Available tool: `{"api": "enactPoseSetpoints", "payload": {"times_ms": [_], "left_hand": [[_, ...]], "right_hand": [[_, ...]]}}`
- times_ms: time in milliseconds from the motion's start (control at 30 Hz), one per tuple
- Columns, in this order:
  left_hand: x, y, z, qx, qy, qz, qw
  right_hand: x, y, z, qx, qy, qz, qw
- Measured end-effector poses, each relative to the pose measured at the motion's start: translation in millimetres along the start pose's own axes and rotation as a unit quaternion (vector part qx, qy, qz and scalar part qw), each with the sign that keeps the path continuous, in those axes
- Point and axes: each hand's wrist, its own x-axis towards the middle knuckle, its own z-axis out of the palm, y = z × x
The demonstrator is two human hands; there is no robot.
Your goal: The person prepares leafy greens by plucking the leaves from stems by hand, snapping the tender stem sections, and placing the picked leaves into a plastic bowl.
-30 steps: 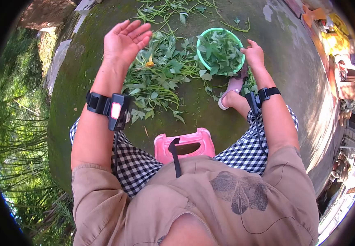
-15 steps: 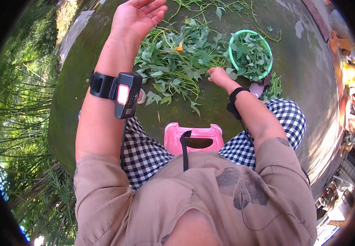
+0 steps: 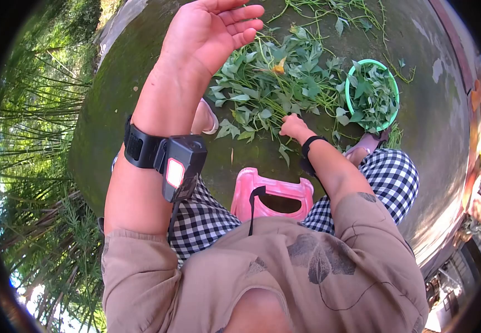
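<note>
My left hand point(image 3: 218, 30) is raised at the top of the view, palm turned toward me and fingers spread, holding nothing; its upper edge is cut off by the frame. My right hand point(image 3: 296, 127) is low at the near edge of a pile of leafy green vines point(image 3: 285, 77), which look like sweet potato greens. Its fingers are closed on stems there, though the fingertips are partly hidden. Right of the pile, a green-rimmed basket point(image 3: 397, 94) holds more picked leaves point(image 3: 374, 91).
A pink plastic stool point(image 3: 246, 191) stands between my checkered trouser legs point(image 3: 393, 177). More vine stems point(image 3: 351, 11) lie on the mossy concrete ground point(image 3: 434, 111) at the far side. My shod feet point(image 3: 210, 117) flank the pile. Bamboo-like foliage point(image 3: 40, 166) borders the left.
The view has shifted, so the pile and basket appear further right and lower. My right hand has moved left along the pile's near edge. The left hand stays raised and open.
</note>
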Motion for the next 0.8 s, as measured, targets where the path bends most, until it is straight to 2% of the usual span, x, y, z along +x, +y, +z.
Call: {"api": "enactPoseSetpoints", "payload": {"times_ms": [33, 100, 200, 300, 333, 433, 567, 633, 700, 733, 800], "left_hand": [[-1, 1, -1, 0.001, 0.0, 0.0, 1.0], [-1, 3, -1, -0.004, -0.006, -0.002, 1.0], [-4, -1, 0, -0.007, -0.016, -0.001, 1.0], [-2, -4, 1, -0.004, -0.035, -0.002, 0.999], [-1, -4, 2, -0.002, -0.033, -0.006, 0.999], [1, -6, 4, 0.004, -0.031, -0.011, 0.999], [17, -9, -9, 0.043, -0.052, 0.037, 0.997], [0, -5, 6, 0.036, -0.029, 0.043, 0.998], [2, -6, 2, 0.023, -0.034, 0.042, 0.998], [0, -6, 4, 0.025, -0.026, 0.05, 0.998], [-1, -8, 4, 0.032, -0.013, 0.053, 0.998]], "right_hand": [[-6, 1, -4, 0.018, 0.007, -0.022, 1.0], [0, 7, -9, 0.145, 0.012, -0.05, 0.988], [19, 11, 1, 0.377, -0.021, -0.078, 0.923], [-5, -7, -2, 0.541, 0.019, 0.027, 0.84], [-14, -14, -6, 0.56, 0.023, 0.054, 0.826], [-23, -26, -27, 0.493, -0.053, 0.121, 0.86], [-63, -50, -84, 0.613, -0.046, -0.043, 0.788], [-101, -63, -131, 0.614, -0.063, -0.122, 0.777], [-139, -68, -168, 0.64, -0.058, -0.246, 0.725], [-173, -75, -188, 0.65, -0.035, -0.264, 0.711], [-190, -58, -208, 0.625, 0.002, -0.256, 0.737]]}}
